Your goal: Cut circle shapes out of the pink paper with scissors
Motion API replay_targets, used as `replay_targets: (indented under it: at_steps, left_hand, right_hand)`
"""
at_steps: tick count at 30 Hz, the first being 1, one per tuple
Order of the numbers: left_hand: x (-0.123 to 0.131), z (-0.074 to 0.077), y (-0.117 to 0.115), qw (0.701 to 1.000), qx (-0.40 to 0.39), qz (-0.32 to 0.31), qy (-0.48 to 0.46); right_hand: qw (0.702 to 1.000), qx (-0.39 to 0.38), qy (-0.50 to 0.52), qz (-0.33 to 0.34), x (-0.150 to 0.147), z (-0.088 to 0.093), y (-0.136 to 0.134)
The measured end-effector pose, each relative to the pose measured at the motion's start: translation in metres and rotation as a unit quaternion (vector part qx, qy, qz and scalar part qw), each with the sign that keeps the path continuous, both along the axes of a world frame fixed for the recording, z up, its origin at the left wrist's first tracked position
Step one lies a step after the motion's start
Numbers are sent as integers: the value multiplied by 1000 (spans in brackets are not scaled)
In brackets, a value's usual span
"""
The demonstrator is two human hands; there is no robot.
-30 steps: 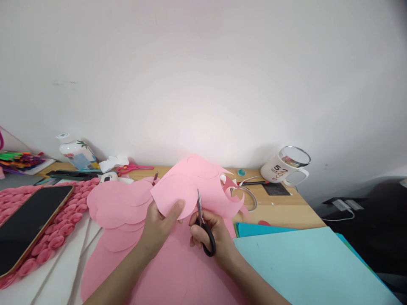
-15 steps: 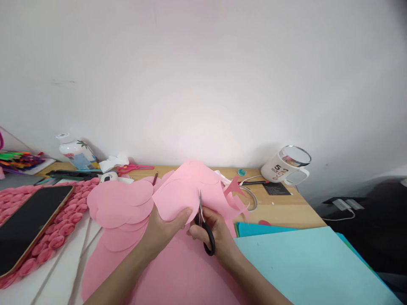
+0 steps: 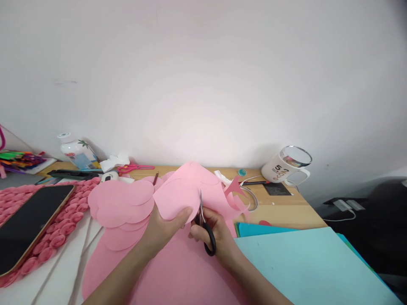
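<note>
A large pink sheet (image 3: 178, 275) covers the near surface (image 3: 286, 207), a teal sheet (image 3: 299, 262) just beside it on the right. Above it the left hand (image 3: 162, 231) pinches the lower edge of a pink paper piece (image 3: 181, 192), thumb on top, holding it tilted up. The right hand (image 3: 219, 237) is closed through the black handles of the scissors (image 3: 205, 224) — blades upright in the paper's edge, beside the left thumb. Further back lie stacked pink cutouts (image 3: 122, 203) and a white mug (image 3: 286, 167).

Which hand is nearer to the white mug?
Right. The right hand, holding the scissors, lies in front and left of the white mug; the left hand, gripping the pink paper, is further left.
</note>
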State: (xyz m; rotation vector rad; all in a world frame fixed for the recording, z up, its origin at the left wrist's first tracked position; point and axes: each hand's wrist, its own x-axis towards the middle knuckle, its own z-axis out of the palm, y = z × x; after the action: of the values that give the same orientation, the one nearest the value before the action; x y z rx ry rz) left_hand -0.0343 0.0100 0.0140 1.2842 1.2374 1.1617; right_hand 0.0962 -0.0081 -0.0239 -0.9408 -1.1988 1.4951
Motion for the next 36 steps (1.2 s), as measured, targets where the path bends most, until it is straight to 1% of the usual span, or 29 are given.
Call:
replay_targets:
  at_steps: [6, 11, 16, 20, 21, 22, 26, 28, 33, 36]
  left_hand:
    - [-2, 1, 0, 1000, -16, -10, -20]
    - [-5, 0, 2, 999, -18, -45, -12]
    - [-8, -1, 5, 999, -1, -35, -21]
    - [-13, 0, 7, 995, 0, -95, -11]
    - [-14, 0, 8, 995, 1, -98, -7]
    - [-15, -1, 8, 996, 3, -90, -3]
    - [-12, -3, 8, 1000, 21, -20, 7]
    - [-11, -3, 7, 1000, 25, -11, 7]
    - [-14, -5, 9, 1000, 10, -9, 17]
    - [-16, -7, 10, 999, 12, -53, 5]
  right_hand:
    - [1000, -7, -1, -4, 0, -1, 0]
    - [1000, 6, 0, -1, 1, -3, 0]
    - [1000, -5, -17, -9, 1, -4, -1]
    - [1000, -19, -21, -10, 0, -3, -1]
    - [999, -23, -21, -9, 0, -3, -1]
    - [999, -25, -22, -7, 1, -3, -1]
    - [999, -27, -25, -1, 1, -3, -1]
    - [999, -27, -27, 1, 1, -3, -1]
    - [999, -30, -18, 2, 0, -2, -2]
    - [1000, -20, -16, -5, 1, -3, -1]
